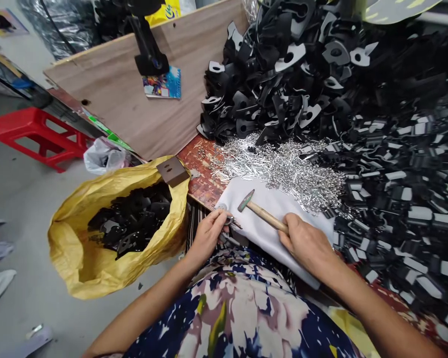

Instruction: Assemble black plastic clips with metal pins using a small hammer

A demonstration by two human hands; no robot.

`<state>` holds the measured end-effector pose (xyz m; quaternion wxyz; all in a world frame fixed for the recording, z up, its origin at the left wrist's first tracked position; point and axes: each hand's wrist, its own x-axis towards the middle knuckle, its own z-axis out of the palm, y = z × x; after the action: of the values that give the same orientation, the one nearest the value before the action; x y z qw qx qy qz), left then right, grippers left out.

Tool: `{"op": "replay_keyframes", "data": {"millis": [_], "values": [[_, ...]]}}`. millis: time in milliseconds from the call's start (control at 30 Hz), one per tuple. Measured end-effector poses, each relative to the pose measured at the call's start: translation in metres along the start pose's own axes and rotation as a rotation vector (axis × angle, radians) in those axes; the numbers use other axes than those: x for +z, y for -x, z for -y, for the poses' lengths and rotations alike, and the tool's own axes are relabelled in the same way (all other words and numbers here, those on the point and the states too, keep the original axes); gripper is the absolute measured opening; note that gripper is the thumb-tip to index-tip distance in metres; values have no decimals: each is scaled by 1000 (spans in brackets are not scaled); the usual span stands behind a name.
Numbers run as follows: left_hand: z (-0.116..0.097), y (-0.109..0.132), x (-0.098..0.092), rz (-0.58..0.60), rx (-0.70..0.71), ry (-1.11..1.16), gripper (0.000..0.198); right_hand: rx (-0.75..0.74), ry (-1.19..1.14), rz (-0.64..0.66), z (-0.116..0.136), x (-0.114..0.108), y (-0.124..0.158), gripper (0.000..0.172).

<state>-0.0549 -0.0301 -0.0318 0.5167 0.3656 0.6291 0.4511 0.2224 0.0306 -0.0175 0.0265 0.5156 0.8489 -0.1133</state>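
My right hand [306,243] is closed round the wooden handle of a small hammer [263,214]. Its metal head hovers over or rests on a pale grey cloth [272,233]; I cannot tell which. At the cloth's left edge, my left hand [211,228] pinches a small dark and silvery part [230,220], whose exact kind is not clear. Beyond the cloth lies a heap of thin silver metal pins [276,164]. Black clip-like pieces [269,79] with pale, holed ends are piled behind the pins, and smaller black parts [406,194] spread out at the right.
A yellow sack [70,248] of black pieces [142,216] stands left of the table, a brown block [172,171] on its rim. Behind rises a wooden board [108,94]. Farther left are a red stool [33,129] and a white plastic bag [106,155].
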Motion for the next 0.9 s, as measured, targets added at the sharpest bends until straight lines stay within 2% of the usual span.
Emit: {"op": "replay_keyframes", "data": {"millis": [33,100,167,233,300,333,467,633,800,900], "values": [[4,-3,7,-16,3,-16,42,9,-39,38,-1,-4,3,6],[9,-8,15,-31,34,-82,39,-27,-140,52,-1,-14,9,20],[13,-9,18,-33,89,-147,39,-110,-238,-42,0,-23,19,38],[14,-10,17,-40,128,-182,39,-179,-310,-199,3,-28,29,51],[15,-10,16,-60,141,-193,39,-216,-349,-331,7,-24,35,60],[16,-10,16,-72,145,-191,39,-227,-338,-357,10,-19,37,62],[17,-10,17,-101,142,-161,39,-275,-207,-268,18,-3,39,65],[19,-9,17,-90,136,-155,42,-251,-297,-354,17,-5,43,70],[12,-10,16,-74,96,-128,46,-217,-394,-120,19,0,32,55],[-5,-6,0,-57,88,-163,45,-196,-430,-123,19,1,18,44]]}}
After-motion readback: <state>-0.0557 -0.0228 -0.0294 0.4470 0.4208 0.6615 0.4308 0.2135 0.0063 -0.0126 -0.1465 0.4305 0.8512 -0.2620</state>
